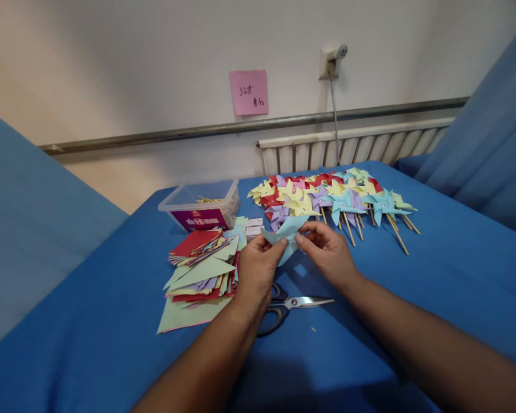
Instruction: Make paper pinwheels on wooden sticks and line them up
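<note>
Left hand & right hand both pinching folded light blue paper piece, hovering above steel scissors w/ black handles, near middle of blue table

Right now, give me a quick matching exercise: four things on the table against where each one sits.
Things:
1. scissors
2. plastic box
3. finished pinwheels
4. light blue paper

Places:
A. far side of the table, right of the box
B. held between left hand and right hand
C. flat on the blue cloth under the wrists
D. behind the paper stack

Pairs: 1-C, 2-D, 3-A, 4-B
</note>
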Tool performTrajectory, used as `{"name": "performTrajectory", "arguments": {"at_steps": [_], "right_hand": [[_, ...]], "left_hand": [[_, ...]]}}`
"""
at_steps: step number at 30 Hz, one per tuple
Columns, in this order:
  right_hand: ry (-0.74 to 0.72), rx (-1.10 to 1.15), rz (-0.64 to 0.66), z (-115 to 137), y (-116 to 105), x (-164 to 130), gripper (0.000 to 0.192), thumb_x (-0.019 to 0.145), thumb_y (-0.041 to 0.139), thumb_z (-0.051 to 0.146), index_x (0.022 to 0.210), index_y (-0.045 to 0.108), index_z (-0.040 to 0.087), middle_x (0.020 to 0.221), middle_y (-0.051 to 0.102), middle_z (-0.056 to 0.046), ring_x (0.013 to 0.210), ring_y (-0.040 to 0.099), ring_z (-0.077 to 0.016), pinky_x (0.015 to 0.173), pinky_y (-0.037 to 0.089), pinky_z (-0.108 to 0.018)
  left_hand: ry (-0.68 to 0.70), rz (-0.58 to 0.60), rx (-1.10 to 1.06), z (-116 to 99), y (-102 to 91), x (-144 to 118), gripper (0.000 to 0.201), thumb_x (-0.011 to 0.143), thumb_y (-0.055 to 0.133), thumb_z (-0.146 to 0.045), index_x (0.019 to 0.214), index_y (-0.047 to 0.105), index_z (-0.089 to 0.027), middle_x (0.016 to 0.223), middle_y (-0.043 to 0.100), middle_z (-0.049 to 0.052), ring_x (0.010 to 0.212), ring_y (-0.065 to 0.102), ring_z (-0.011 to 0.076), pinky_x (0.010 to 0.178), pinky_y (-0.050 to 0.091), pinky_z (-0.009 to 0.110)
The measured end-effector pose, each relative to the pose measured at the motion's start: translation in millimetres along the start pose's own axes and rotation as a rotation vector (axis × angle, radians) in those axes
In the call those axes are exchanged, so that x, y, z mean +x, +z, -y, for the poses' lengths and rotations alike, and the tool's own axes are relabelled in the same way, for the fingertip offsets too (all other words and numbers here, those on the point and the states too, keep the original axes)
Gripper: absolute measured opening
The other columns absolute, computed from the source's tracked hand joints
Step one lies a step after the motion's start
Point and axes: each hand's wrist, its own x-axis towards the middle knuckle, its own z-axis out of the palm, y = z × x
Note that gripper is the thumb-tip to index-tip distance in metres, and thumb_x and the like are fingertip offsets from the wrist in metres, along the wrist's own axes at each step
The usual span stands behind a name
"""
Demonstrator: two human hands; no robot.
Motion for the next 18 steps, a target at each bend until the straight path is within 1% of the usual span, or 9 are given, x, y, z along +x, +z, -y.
{"name": "performTrajectory", "arguments": {"at_steps": [4, 6, 10, 14, 16, 18], "right_hand": [[0.040, 0.010, 0.016, 0.1, -0.2, 2.0, 0.022, 0.074, 0.072, 0.039, 0.084, 0.065, 0.021, 0.062, 0.056, 0.003, 0.054, 0.047, -0.0127, 0.051, 0.037, -0.027], [0.066, 0.032, 0.037, 1.2, 0.1, 2.3, 0.021, 0.073, 0.072, 0.039, 0.080, 0.063, 0.021, 0.059, 0.055, 0.004, 0.052, 0.045, -0.0117, 0.051, 0.036, -0.027], [0.098, 0.073, 0.073, 3.0, -0.1, 2.7, 0.021, 0.073, 0.072, 0.037, 0.080, 0.062, 0.020, 0.062, 0.056, 0.004, 0.052, 0.045, -0.0110, 0.054, 0.039, -0.028], [0.103, 0.057, 0.093, 0.9, -1.1, 3.1, 0.023, 0.071, 0.074, 0.038, 0.078, 0.061, 0.020, 0.063, 0.057, 0.004, 0.054, 0.047, -0.0114, 0.056, 0.040, -0.028], [0.113, 0.054, 0.106, -0.9, -1.4, 3.3, 0.022, 0.071, 0.073, 0.037, 0.076, 0.060, 0.020, 0.062, 0.056, 0.004, 0.054, 0.047, -0.0115, 0.056, 0.040, -0.028], [0.121, 0.052, 0.110, -1.8, -1.4, 3.4, 0.021, 0.071, 0.072, 0.036, 0.074, 0.060, 0.019, 0.059, 0.053, 0.004, 0.053, 0.046, -0.0112, 0.055, 0.039, -0.028]], "left_hand": [[-0.047, 0.016, 0.007, 1.4, -0.3, -0.8, 0.035, 0.057, 0.083, -0.033, 0.085, 0.070, -0.015, 0.070, 0.071, 0.002, 0.057, 0.061, 0.0131, 0.058, 0.046, 0.024], [-0.061, 0.034, 0.000, 0.9, -0.1, -1.2, 0.036, 0.057, 0.083, -0.033, 0.085, 0.070, -0.014, 0.069, 0.071, 0.002, 0.056, 0.061, 0.0130, 0.057, 0.046, 0.024], [-0.082, 0.063, -0.020, -1.3, 0.6, -2.2, 0.036, 0.058, 0.084, -0.032, 0.084, 0.069, -0.014, 0.068, 0.070, 0.002, 0.058, 0.062, 0.0137, 0.059, 0.048, 0.024], [-0.076, 0.085, -0.034, -3.1, 1.4, -3.6, 0.041, 0.057, 0.085, -0.032, 0.089, 0.068, -0.014, 0.070, 0.071, 0.003, 0.058, 0.063, 0.0142, 0.059, 0.049, 0.024], [-0.079, 0.075, -0.020, -3.1, 1.3, -3.9, 0.042, 0.056, 0.085, -0.033, 0.089, 0.066, -0.015, 0.067, 0.070, 0.002, 0.054, 0.062, 0.0135, 0.056, 0.048, 0.024], [-0.082, 0.045, 0.020, -2.6, 0.6, -3.4, 0.040, 0.055, 0.085, -0.035, 0.083, 0.065, -0.015, 0.062, 0.068, 0.000, 0.050, 0.058, 0.0120, 0.052, 0.045, 0.022]]}}
